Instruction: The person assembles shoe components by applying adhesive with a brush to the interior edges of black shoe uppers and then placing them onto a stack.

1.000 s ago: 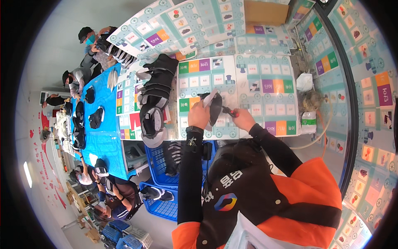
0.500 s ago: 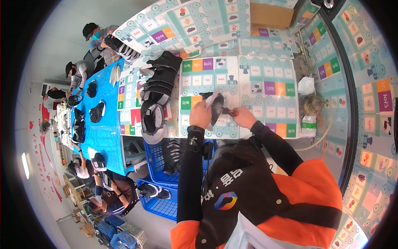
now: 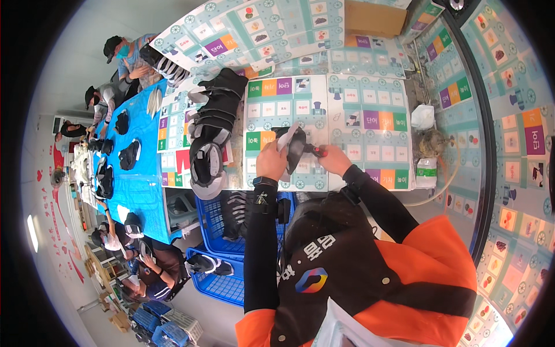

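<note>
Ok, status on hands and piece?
Left hand grips dark shoe piece. Right hand holds red and black tool at its edge. Stacked shoe uppers left, apart from hands.

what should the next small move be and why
Perhaps ease the small red and black tool along the curved black and grey shoe upper: the right hand points its dark end at the upper, which the left hand grips.

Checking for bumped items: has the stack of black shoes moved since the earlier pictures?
No; the stack of black shoes keeps its place left of the central printed sheet.
</note>
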`<action>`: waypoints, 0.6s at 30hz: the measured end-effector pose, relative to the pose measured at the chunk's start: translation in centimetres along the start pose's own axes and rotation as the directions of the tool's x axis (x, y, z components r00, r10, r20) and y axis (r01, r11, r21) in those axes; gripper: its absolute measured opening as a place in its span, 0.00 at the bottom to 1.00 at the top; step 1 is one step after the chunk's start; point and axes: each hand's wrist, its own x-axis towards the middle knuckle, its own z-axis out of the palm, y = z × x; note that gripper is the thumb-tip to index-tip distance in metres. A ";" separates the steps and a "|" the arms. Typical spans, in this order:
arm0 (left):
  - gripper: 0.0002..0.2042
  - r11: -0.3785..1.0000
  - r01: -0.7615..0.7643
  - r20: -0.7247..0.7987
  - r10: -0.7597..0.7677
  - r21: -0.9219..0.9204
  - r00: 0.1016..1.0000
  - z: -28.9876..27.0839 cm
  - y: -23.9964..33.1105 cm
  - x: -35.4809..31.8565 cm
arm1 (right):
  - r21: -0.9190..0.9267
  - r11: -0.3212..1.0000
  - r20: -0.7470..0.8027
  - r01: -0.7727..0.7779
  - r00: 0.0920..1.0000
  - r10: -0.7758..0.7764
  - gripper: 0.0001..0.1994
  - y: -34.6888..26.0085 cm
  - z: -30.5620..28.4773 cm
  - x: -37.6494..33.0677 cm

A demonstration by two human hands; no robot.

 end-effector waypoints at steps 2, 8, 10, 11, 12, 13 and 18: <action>0.14 1.000 0.010 0.002 -0.010 -0.004 1.000 0.1 0.1 -0.1 | 0.039 0.999 -0.010 -0.023 1.000 0.023 0.15 0.3 -0.1 -0.1; 0.15 0.999 0.033 0.026 -0.033 0.003 0.999 -0.1 0.4 0.0 | 0.079 0.995 0.045 -0.065 0.997 0.062 0.17 0.5 0.0 -1.2; 0.15 1.000 0.019 0.015 -0.019 0.001 1.000 0.0 0.1 0.0 | 0.069 0.996 0.100 -0.055 0.994 0.048 0.16 0.0 -0.1 -1.6; 0.15 1.000 0.020 0.017 -0.020 0.002 1.000 0.0 0.0 -0.1 | 0.071 0.996 0.102 -0.055 0.994 0.048 0.16 0.1 0.2 -1.6; 0.15 1.000 0.014 0.014 -0.014 -0.002 1.000 0.1 0.0 -0.1 | 0.112 0.992 0.060 -0.055 0.997 0.048 0.15 0.2 0.3 -1.6; 0.15 1.000 0.007 0.011 -0.007 -0.005 1.000 0.2 0.0 -0.1 | 0.154 0.987 0.019 -0.053 0.999 0.050 0.15 0.4 0.4 -1.6; 0.16 1.000 0.000 0.031 -0.001 0.029 1.000 0.4 -0.2 0.0 | 0.064 0.997 -0.003 -0.042 0.999 0.042 0.14 -0.7 0.3 -1.6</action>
